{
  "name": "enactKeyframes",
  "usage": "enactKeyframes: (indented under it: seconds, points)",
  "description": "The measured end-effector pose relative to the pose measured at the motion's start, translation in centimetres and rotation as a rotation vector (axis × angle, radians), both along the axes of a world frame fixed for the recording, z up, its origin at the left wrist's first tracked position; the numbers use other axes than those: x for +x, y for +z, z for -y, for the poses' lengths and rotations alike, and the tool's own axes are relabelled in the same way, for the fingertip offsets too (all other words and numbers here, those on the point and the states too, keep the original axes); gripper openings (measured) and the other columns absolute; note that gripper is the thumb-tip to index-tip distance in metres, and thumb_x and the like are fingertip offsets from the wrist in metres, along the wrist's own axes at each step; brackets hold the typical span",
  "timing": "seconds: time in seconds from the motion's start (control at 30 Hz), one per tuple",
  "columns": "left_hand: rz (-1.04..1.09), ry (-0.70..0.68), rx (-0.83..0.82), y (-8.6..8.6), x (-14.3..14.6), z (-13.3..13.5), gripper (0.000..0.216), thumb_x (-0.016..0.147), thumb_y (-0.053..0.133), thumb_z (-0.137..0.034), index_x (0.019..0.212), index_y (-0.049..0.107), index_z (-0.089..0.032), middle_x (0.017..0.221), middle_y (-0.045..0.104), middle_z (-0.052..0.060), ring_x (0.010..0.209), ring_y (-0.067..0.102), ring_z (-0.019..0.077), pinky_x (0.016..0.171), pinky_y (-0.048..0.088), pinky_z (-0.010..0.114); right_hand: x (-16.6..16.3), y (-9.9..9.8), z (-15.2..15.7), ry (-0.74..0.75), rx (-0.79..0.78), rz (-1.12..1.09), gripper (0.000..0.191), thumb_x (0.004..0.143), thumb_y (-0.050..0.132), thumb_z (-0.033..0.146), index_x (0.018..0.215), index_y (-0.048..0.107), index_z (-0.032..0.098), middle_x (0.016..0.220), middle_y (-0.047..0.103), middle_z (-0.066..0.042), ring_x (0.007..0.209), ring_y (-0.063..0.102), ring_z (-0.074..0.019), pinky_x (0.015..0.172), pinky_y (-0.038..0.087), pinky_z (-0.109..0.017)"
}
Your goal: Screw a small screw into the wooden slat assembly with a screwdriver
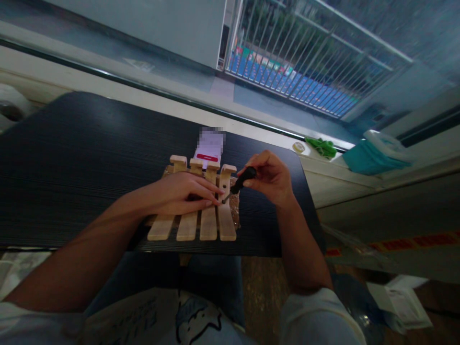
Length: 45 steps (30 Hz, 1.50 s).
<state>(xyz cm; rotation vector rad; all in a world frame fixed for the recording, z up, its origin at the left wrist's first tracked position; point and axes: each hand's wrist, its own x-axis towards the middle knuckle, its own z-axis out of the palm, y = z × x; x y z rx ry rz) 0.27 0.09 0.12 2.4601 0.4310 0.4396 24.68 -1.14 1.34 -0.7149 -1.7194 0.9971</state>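
On the desk [72, 158], the left hand [179, 194] lies open, pressing flat a light, stiff wooden rack [201, 211], best steadied across its slats, while the right hand [269, 177] grips a small screwdriver [240, 181].

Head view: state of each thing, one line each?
left hand: flat on the wooden slat rack, pressing it down
right hand: closed around the screwdriver handle
screwdriver: held tilted, tip at the rightmost slat
wooden slat rack: lying on the table, four slats side by side, ends turned up
phone: propped behind the rack, screen lit
table: dark, bears the rack and phone
green cloth: crumpled on the sill
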Motion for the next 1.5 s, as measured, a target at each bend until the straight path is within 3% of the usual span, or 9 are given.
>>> enactKeyframes:
  seconds: [0.23, 0.43, 0.6, 0.83, 1.03, 1.23, 1.5]
  points:
    - [-0.001, 0.007, 0.008, -0.3, -0.1, -0.1, 0.026, 0.092, 0.053, -0.023, 0.105, 0.076, -0.025, 0.121, 0.071, 0.003, 0.107, 0.069, 0.0157, 0.094, 0.051, 0.026, -0.2, 0.0, 0.0, -0.068, -0.033, 0.064, 0.038, 0.065, 0.081, 0.045, 0.082, 0.053, 0.025, 0.071, 0.049, 0.006, 0.058, 0.046, -0.0085, 0.05, 0.037, -0.027]
    - [0.005, -0.005, 0.026, -0.1, 0.0, -0.1, 0.026, 0.092, 0.052, -0.023, 0.103, 0.076, -0.022, 0.12, 0.071, 0.005, 0.106, 0.069, 0.0167, 0.093, 0.052, 0.026, -0.5, 0.0, 0.1, -0.066, 0.037, 0.029, 0.033, 0.069, 0.079, 0.039, 0.083, 0.051, 0.026, 0.07, 0.046, 0.007, 0.056, 0.043, -0.008, 0.049, 0.036, -0.026]
    - [-0.001, -0.006, 0.023, 0.0, 0.0, -0.1, 0.028, 0.093, 0.051, -0.023, 0.103, 0.076, -0.022, 0.121, 0.071, 0.004, 0.107, 0.069, 0.0162, 0.093, 0.052, 0.025, -0.3, -0.2, 0.0, -0.09, 0.01, 0.066, 0.036, 0.07, 0.077, 0.041, 0.095, 0.054, 0.028, 0.076, 0.049, 0.005, 0.058, 0.046, -0.0088, 0.051, 0.039, -0.026]
    - [-0.019, -0.003, 0.018, -0.2, -0.1, -0.1, 0.027, 0.092, 0.052, -0.021, 0.105, 0.076, -0.023, 0.122, 0.07, 0.004, 0.108, 0.068, 0.0168, 0.093, 0.051, 0.026, 0.4, -0.6, -0.5, 0.035, 0.057, 0.03, 0.027, 0.073, 0.077, 0.036, 0.095, 0.064, 0.028, 0.082, 0.058, 0.003, 0.065, 0.053, -0.0102, 0.057, 0.046, -0.027]
    - [-0.009, -0.021, 0.055, -0.2, -0.1, -0.2, 0.027, 0.091, 0.052, -0.02, 0.104, 0.076, -0.023, 0.123, 0.069, 0.004, 0.108, 0.068, 0.0157, 0.093, 0.05, 0.023, 1.1, -0.3, -0.3, 0.103, -0.067, 0.076, 0.027, 0.079, 0.071, 0.037, 0.103, 0.064, 0.026, 0.103, 0.07, -0.003, 0.079, 0.064, -0.0135, 0.069, 0.054, -0.031]
    - [-0.012, -0.005, 0.04, 0.0, -0.1, -0.1, 0.027, 0.092, 0.052, -0.022, 0.104, 0.077, -0.023, 0.121, 0.071, 0.005, 0.105, 0.069, 0.0159, 0.092, 0.051, 0.024, 0.6, 0.4, 0.1, 0.126, -0.154, 0.023, 0.03, 0.076, 0.075, 0.033, 0.104, 0.068, 0.025, 0.092, 0.073, -0.001, 0.079, 0.07, -0.014, 0.072, 0.058, -0.03]
    - [-0.022, 0.014, 0.008, -0.3, -0.1, -0.1, 0.026, 0.093, 0.053, -0.026, 0.105, 0.076, -0.025, 0.122, 0.07, 0.004, 0.107, 0.068, 0.0159, 0.094, 0.05, 0.025, 0.7, 0.1, 0.3, 0.013, -0.084, 0.062, 0.032, 0.071, 0.08, 0.037, 0.098, 0.071, 0.023, 0.087, 0.072, -0.001, 0.069, 0.064, -0.0113, 0.066, 0.055, -0.029]
